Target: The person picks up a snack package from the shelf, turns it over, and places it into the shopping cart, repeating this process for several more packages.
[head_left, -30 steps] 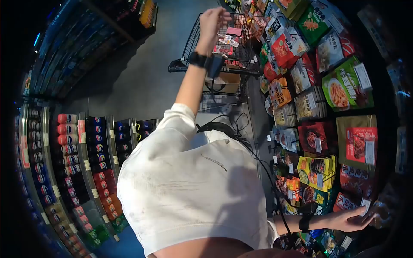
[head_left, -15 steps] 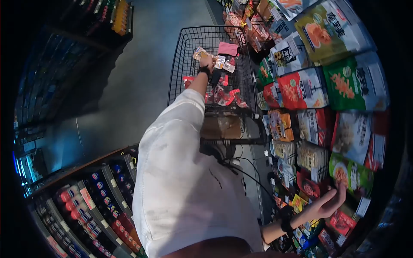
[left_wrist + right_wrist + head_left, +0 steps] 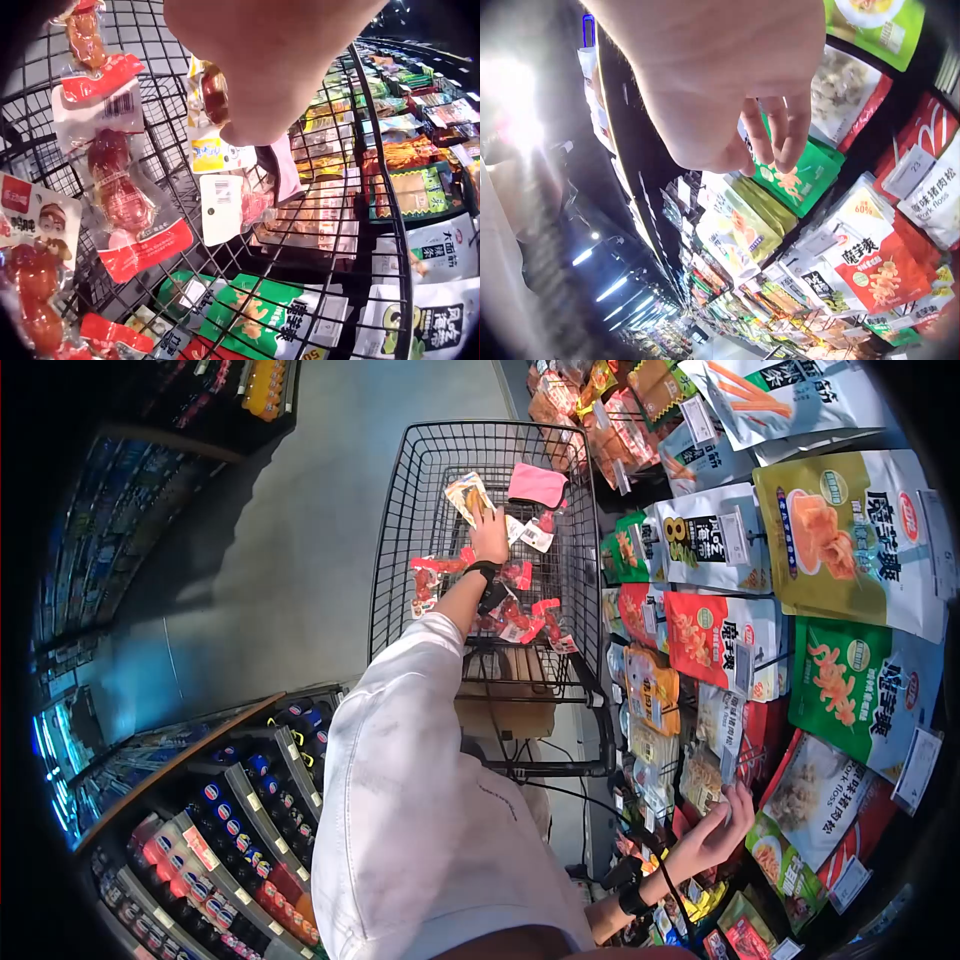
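In the head view my left hand (image 3: 489, 540) is down inside a black wire shopping cart (image 3: 385, 560), at a yellow-and-white snack packet (image 3: 463, 492). The left wrist view shows my thumb lapping over that packet (image 3: 208, 155), whose clear window has something brown behind it; my other fingers are hidden there. Around it in the cart lie several red-and-clear vacuum packs (image 3: 120, 184) and a pink pouch (image 3: 537, 484). My right hand (image 3: 716, 834) hovers beside the snack shelf with loosely bent fingers. Nothing is held in it; in the right wrist view a green bag (image 3: 804, 176) shows behind its fingers.
Hanging snack bags fill the right side, among them a red-and-white bag (image 3: 708, 635) and an olive-gold bag (image 3: 835, 535). A drinks shelf (image 3: 235, 830) with bottles stands at the lower left. A cardboard box (image 3: 510, 718) sits under the cart basket. A black cable (image 3: 560, 790) runs beside my body.
My left hand has gone from above the cart's handle end down into the basket, to the yellow-and-white packet. My right hand has moved up along the shelf. The view has shifted toward the cart.
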A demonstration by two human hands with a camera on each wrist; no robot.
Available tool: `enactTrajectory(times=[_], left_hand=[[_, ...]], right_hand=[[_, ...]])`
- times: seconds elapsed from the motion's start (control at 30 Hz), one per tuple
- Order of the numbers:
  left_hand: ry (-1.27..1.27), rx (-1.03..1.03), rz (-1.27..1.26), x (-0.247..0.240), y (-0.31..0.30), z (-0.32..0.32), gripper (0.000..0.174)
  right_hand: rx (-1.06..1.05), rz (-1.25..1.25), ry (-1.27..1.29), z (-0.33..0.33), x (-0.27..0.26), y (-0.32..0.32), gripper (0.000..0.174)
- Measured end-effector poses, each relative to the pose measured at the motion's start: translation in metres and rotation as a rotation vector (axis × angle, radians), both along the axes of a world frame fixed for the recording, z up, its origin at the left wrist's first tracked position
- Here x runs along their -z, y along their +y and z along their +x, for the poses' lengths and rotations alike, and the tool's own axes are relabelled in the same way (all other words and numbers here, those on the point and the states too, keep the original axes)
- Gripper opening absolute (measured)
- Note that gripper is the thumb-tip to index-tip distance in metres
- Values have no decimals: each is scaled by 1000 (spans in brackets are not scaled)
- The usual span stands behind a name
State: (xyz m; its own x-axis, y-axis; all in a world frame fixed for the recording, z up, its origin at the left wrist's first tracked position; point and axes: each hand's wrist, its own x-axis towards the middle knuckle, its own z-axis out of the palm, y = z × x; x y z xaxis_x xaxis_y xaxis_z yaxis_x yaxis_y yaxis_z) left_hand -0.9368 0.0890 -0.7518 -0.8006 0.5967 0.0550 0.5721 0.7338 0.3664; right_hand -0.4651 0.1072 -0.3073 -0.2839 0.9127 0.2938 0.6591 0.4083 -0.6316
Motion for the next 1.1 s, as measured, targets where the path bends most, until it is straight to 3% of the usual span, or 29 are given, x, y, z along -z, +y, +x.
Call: enactTrajectory(times=[0.03,0.07,0.2,0.37,0.5,0.57,0.6,0.77,0.9,1.03,1.1], left_hand=[[35,6,-20,5,1,5,63],[87,7,14,8,5,1,40],[75,-12,-90,-3,15,-7,8],[69,4,63,-6,14,-13,10],[-218,-196,365,-50,20,-24,14],[-328,-128,514,-72,19,-34,15],[-368,-134,489,-112,20,-29,18],[-410,22,896,-228,8,19,23],[-636,169,974,-318,-17,94,30],[-948,329,1020,-377,-49,171,29],[-965,469,983,-408,-69,212,30]], right_hand=[[7,-7,-2,0,3,0,21],[12,-13,-2,-2,6,0,21],[77,-57,12,3,13,-4,21],[133,-40,61,6,9,-16,22],[209,-45,77,17,-16,-30,24],[256,-53,78,36,-27,-40,24],[273,-24,70,46,-32,-45,23],[304,67,102,83,-64,-83,20],[303,103,-20,122,-82,-121,19],[342,-59,105,163,-89,-172,18],[247,89,-17,198,-81,-199,16]])
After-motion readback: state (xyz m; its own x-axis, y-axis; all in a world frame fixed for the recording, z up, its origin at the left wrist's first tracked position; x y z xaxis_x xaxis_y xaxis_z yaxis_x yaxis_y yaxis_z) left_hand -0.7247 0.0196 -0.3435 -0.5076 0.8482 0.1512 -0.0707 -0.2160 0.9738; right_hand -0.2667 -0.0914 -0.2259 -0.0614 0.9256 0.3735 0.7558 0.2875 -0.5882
